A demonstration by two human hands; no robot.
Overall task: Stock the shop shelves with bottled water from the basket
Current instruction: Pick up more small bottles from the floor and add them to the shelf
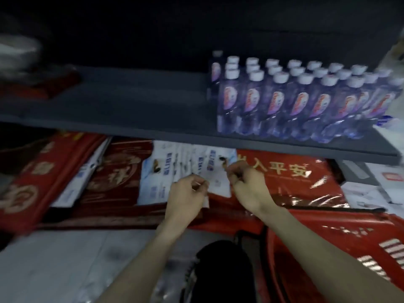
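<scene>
Filling shelf [131,106] right: water bottles [306,101] | below: red mats [284,184], white packets [157,178]

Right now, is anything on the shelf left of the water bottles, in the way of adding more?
Nothing visible: the shelf left of the bottles lies bare up to a blurred dark red thing at its far left end.

White-capped bottles [306,99] with purple-and-red labels, dark grey shelf [131,106], red mats [284,180] with gold lettering.

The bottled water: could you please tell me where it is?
In the head view, the bottled water stands in rows on the right part of the dark shelf, above the red mat.
</scene>
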